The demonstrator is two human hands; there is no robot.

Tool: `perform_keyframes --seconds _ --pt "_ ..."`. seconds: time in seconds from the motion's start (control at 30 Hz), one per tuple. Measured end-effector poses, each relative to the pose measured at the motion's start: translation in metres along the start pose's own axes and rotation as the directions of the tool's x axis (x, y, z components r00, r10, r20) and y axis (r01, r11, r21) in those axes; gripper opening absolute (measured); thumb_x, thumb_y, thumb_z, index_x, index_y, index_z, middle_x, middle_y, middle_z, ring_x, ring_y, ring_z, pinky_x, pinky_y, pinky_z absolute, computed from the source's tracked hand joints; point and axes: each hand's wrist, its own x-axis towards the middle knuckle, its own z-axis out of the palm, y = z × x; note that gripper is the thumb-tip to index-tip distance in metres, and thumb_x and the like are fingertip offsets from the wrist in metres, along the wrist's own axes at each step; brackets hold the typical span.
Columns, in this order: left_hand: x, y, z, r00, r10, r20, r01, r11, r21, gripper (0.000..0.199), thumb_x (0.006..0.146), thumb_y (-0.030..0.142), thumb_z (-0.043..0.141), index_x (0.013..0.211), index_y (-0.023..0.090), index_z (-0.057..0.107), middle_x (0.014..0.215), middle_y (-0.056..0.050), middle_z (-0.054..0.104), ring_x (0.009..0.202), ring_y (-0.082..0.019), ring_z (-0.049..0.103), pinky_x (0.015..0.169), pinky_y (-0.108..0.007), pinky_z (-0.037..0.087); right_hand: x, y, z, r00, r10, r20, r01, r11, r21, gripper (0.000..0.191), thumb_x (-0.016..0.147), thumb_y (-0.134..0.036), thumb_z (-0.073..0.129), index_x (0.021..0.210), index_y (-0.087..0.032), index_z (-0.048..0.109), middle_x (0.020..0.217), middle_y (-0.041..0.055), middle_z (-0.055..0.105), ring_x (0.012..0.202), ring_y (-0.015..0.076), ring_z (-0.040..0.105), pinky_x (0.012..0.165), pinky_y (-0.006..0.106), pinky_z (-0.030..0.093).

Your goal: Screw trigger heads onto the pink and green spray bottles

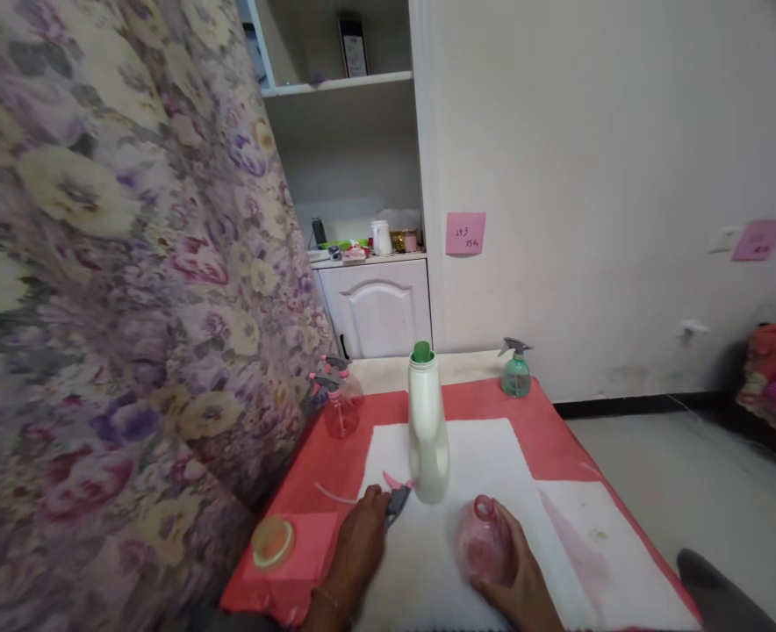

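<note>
My left hand (360,540) is closed around a grey-and-pink spray head (398,502), whose thin clear tube (334,494) sticks out to the left. Fingers of my right hand (516,570) wrap the side of a clear pink spray bottle (484,549), its neck open at the top. Between and beyond my hands a pale green detergent jug (428,430) stands upright with a green spout showing at its mouth. A white cloth (480,456) lies beneath these things.
Two pink spray bottles, the nearer one (341,417) in front, stand at the table's back left by the floral curtain (131,307). A green spray bottle (515,373) is at the back right. A round cap (273,542) rests on the red tablecloth (388,408) at left.
</note>
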Motion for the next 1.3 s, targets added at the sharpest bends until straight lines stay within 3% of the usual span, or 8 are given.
perform_keyframes --seconds 0.4,0.67,0.77,0.9,1.0,1.1,1.2,1.3 --pt "-0.008 0.030 -0.028 0.998 -0.057 0.019 0.056 0.997 0.060 0.031 0.089 0.013 0.034 0.103 0.023 0.059 0.103 -0.003 0.061 0.091 -0.016 0.062 0.073 -0.024 0.039 0.000 -0.007 -0.001 1.000 -0.006 0.020 0.005 0.998 0.067 0.085 0.057 -0.019 0.067 0.136 -0.027 0.037 0.140 0.0073 0.051 0.134 0.0324 0.045 0.113 0.045 0.038" --pt "-0.034 0.057 -0.041 0.981 -0.039 -0.192 -0.022 0.952 -0.306 0.028 0.087 0.024 0.043 0.110 0.025 0.058 0.115 -0.008 0.064 0.106 -0.022 0.059 0.092 -0.033 0.045 0.002 -0.001 0.002 0.999 -0.015 0.029 0.012 0.996 0.087 0.088 0.054 -0.014 0.064 0.136 -0.032 0.037 0.140 0.0049 0.049 0.133 0.0338 0.046 0.110 0.048 0.040" --pt "-0.041 0.071 -0.047 0.956 -0.140 -0.258 -0.029 0.830 -0.557 0.035 0.083 0.039 0.055 0.113 0.022 0.060 0.110 -0.009 0.068 0.093 -0.023 0.062 0.086 -0.036 0.049 0.003 -0.003 0.002 0.999 -0.012 0.030 0.009 0.995 0.097 0.088 0.053 -0.012 0.064 0.135 -0.030 0.038 0.139 0.0055 0.050 0.133 0.0344 0.046 0.110 0.049 0.039" --pt "-0.049 0.100 -0.064 0.950 -0.245 -0.194 -0.048 0.498 -0.866 0.041 0.076 0.044 0.067 0.108 0.019 0.064 0.096 -0.005 0.070 0.071 -0.015 0.058 0.074 -0.029 0.049 0.002 -0.006 0.003 0.999 0.000 0.034 -0.004 0.996 0.090 0.088 0.052 -0.011 0.064 0.135 -0.029 0.039 0.139 0.0063 0.050 0.132 0.0329 0.046 0.111 0.047 0.039" --pt "-0.054 0.124 -0.081 0.928 -0.315 -0.201 -0.106 0.291 -0.951 0.038 0.075 0.041 0.072 0.104 0.018 0.066 0.082 -0.002 0.068 0.066 -0.011 0.054 0.072 -0.024 0.046 0.002 -0.008 0.004 1.000 0.002 0.020 -0.003 0.998 0.066 0.089 0.051 -0.011 0.064 0.134 -0.028 0.038 0.137 0.0067 0.051 0.129 0.0324 0.050 0.110 0.045 0.041" --pt "-0.058 0.143 -0.096 0.914 -0.340 -0.221 -0.192 0.116 -0.974 0.040 0.074 0.037 0.074 0.110 0.021 0.064 0.095 -0.003 0.067 0.064 -0.009 0.052 0.067 -0.023 0.046 0.003 -0.009 0.005 1.000 0.001 0.005 -0.001 0.998 0.060 0.089 0.051 -0.011 0.064 0.134 -0.029 0.039 0.135 0.0055 0.053 0.128 0.0325 0.051 0.107 0.044 0.044" --pt "-0.058 0.157 -0.103 0.908 -0.339 -0.244 -0.242 0.051 -0.969 0.044 0.074 0.034 0.074 0.115 0.024 0.061 0.106 -0.004 0.065 0.063 -0.008 0.052 0.065 -0.024 0.047 0.003 -0.008 0.006 1.000 -0.013 -0.017 0.014 0.998 0.061 0.087 0.052 -0.013 0.066 0.133 -0.032 0.040 0.133 0.0033 0.054 0.127 0.0321 0.052 0.107 0.044 0.046" --pt "-0.053 0.164 -0.100 0.914 -0.313 -0.259 -0.245 0.083 -0.966 0.040 0.076 0.035 0.073 0.112 0.022 0.062 0.102 -0.005 0.066 0.063 -0.008 0.051 0.067 -0.025 0.045 0.004 -0.007 0.004 0.999 -0.031 -0.007 0.032 0.997 0.071 0.087 0.053 -0.014 0.066 0.134 -0.032 0.040 0.134 0.0034 0.054 0.128 0.0315 0.052 0.107 0.043 0.046"
